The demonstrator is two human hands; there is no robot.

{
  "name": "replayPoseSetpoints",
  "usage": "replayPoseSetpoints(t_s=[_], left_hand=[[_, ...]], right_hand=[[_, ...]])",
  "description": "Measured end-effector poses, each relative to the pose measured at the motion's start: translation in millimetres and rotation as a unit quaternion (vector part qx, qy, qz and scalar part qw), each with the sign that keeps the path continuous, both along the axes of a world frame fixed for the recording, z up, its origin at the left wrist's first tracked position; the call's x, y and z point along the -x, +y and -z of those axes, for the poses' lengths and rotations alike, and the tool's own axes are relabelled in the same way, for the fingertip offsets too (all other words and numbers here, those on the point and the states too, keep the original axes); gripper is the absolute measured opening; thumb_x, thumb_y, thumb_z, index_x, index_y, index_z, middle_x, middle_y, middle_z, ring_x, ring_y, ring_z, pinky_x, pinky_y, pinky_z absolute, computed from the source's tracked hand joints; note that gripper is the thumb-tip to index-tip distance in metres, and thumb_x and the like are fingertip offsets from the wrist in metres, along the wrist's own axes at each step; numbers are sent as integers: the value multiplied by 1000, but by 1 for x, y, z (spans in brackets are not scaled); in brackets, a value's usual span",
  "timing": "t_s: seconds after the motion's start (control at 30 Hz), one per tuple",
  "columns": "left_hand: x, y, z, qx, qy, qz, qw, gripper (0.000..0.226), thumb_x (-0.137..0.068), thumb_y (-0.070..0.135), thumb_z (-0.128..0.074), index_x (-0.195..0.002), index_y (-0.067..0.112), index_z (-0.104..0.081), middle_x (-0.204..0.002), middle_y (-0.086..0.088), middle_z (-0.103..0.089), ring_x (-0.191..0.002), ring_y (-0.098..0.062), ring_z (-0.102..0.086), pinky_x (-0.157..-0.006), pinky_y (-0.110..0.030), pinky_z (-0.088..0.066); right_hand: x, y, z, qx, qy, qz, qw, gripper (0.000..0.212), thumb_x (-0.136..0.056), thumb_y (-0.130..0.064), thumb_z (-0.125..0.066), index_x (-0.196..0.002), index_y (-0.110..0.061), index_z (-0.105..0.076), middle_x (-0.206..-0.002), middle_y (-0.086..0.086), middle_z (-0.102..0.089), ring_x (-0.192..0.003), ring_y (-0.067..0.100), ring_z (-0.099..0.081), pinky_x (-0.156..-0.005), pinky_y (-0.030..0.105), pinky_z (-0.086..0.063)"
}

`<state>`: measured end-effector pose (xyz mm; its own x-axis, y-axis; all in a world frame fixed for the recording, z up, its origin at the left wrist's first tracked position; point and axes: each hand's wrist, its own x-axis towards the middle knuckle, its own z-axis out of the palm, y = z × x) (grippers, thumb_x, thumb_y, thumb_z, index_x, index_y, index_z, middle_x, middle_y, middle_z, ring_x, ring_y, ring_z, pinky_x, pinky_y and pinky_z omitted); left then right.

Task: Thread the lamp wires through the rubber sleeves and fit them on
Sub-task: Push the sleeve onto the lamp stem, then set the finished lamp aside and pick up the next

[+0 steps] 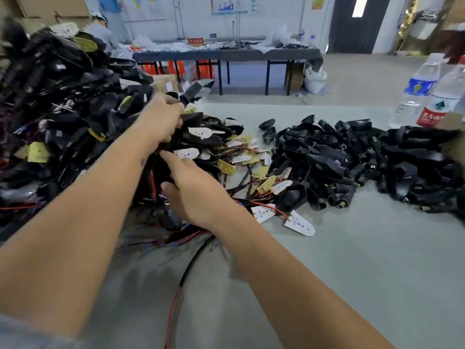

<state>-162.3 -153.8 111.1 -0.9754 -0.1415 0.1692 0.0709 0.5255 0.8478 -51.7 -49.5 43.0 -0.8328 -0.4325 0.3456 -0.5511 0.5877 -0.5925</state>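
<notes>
My left hand [163,117] reaches into the big heap of assembled black lamp parts [57,102] on the left and is closed on a black lamp piece [192,93] at the heap's edge. My right hand [193,190] lies on a tangle of red and black wires [241,187], index finger stretched out, the other fingers curled around a black wire bundle. Small white and yellow LED boards [299,224] on wires lie just right of it. A pile of loose black rubber sleeves [352,162] spreads across the table to the right.
Two plastic water bottles [422,89] stand at the table's far right. One red and black cable [181,285] runs toward me over the grey table [352,273]. Beyond it stands another table [226,55] with parts, and a person [100,28] sits at the far left.
</notes>
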Motion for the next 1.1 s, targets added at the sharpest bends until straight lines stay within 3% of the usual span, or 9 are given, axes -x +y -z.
replayPoseSetpoints(t_s=[0.13, 0.2, 0.33, 0.47, 0.57, 0.73, 0.9, 1.0, 1.1], left_hand=[[13, -35, -12, 141, 115, -101, 978, 28, -94, 32, -48, -116, 16, -49, -103, -9, -66, -85, -26, -61, -75, -36, -46], [18, -46, -12, 244, 149, -161, 945, 27, -94, 32, -52, -116, 16, -53, -112, -12, -64, -106, -34, -56, -84, -43, -45], [17, -47, -3, 407, 68, -206, 887, 23, -95, 39, -55, -109, 27, -70, -130, -17, -50, -124, -41, -36, -96, -49, -37], [2, -22, 12, 283, 190, -238, 909, 26, -91, 24, -48, -108, 28, -67, -136, -2, -45, -132, -34, -31, -105, -48, -25], [-20, 11, 29, 208, 256, -167, 929, 29, -85, 20, -43, -97, 28, -68, -121, 1, -58, -122, -27, -45, -100, -45, -36], [-53, 75, 79, 86, 106, 87, 987, 25, -86, 16, -45, -85, 32, -65, -79, 1, -71, -67, -17, -62, -66, -37, -53], [-71, 133, 114, 10, 55, 97, 994, 25, -87, 13, -45, -86, 24, -67, -77, 2, -70, -60, -16, -55, -66, -35, -49], [-87, 154, 120, 4, 106, 98, 989, 24, -89, 12, -46, -84, 25, -66, -75, 11, -65, -75, -16, -61, -73, -34, -51], [-88, 153, 112, -64, 107, 129, 984, 28, -87, 12, -44, -78, 31, -63, -74, 11, -66, -75, -13, -64, -70, -34, -53]], right_hand=[[18, -18, 2, 11, -3, 13, 1000, 55, -99, -20, -49, -151, -15, -30, -127, 16, -45, -108, 37, -51, -83, 39, -46], [25, -28, 3, 17, -15, 26, 999, 52, -98, -22, -49, -148, -18, -35, -126, 14, -45, -111, 35, -50, -81, 38, -42], [26, -34, 12, 35, -39, 25, 998, 46, -97, -22, -51, -143, -20, -44, -127, 12, -46, -111, 34, -52, -90, 43, -46], [21, -15, 25, 25, -33, 38, 998, 37, -96, -20, -51, -133, -17, -54, -120, 10, -52, -107, 32, -54, -91, 44, -46], [15, 18, 35, -6, 7, 86, 996, 30, -96, -18, -49, -122, -15, -63, -112, 9, -57, -104, 31, -55, -87, 42, -46], [1, 91, 52, -104, 39, 190, 975, 36, -87, -17, -46, -116, -12, -66, -108, 8, -63, -105, 31, -53, -89, 41, -40], [-19, 145, 72, -193, 43, 225, 954, 30, -89, -21, -53, -117, -21, -65, -118, -4, -62, -121, 19, -46, -101, 31, -24], [-21, 154, 76, -169, 83, 211, 959, 17, -91, -18, -56, -99, -10, -69, -108, 5, -67, -113, 29, -56, -97, 38, -32], [-19, 153, 73, -121, 130, 229, 957, 25, -92, -22, -52, -97, -10, -72, -109, 5, -69, -109, 29, -59, -91, 40, -40]])
